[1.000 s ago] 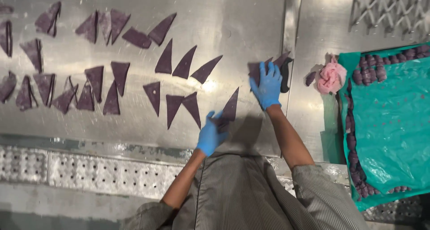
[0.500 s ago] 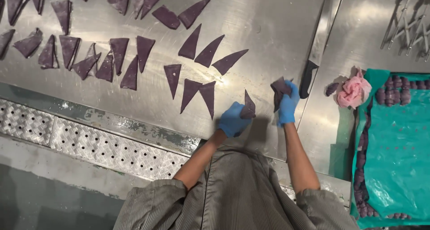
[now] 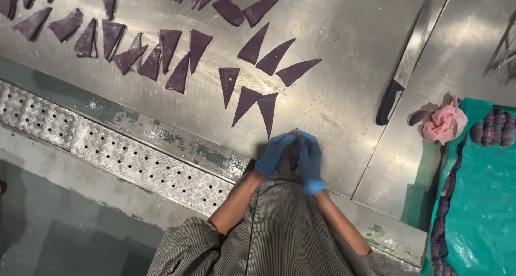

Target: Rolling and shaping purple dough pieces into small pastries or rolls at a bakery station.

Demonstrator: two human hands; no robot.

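Head view, hands: the left hand (image 3: 274, 153) and the right hand (image 3: 310, 160), both in blue gloves, are brought together close to the body, just above the near edge of the table (image 3: 344, 93).
Left hand: fingers curled inward, pressed against a dark purple dough piece (image 3: 291, 152) that sits between the two hands.
Right hand: fingers curled round the other side of the same piece, its fingertips close to those of the left hand.
Dough piece: only a narrow dark strip shows between the gloves; its shape cannot be told. It is held just off the table edge, over the striped apron (image 3: 285, 227).
Nearest triangles: three purple dough triangles (image 3: 248, 99) lie flat on the steel just beyond the hands, points toward the person.
Further triangles: three more (image 3: 274, 55) lie fanned above those; a long row (image 3: 134, 50) runs to the left along the table.
Knife: a black-handled knife (image 3: 406, 61) lies to the right, well apart from the hands, blade pointing away.
Right side: a pink crumpled cloth (image 3: 443, 122) lies beside a teal sheet (image 3: 484, 200) with small purple dough lumps (image 3: 492, 131) lined along its edge.
Below the table: a perforated metal grating (image 3: 107, 152) runs along the floor.
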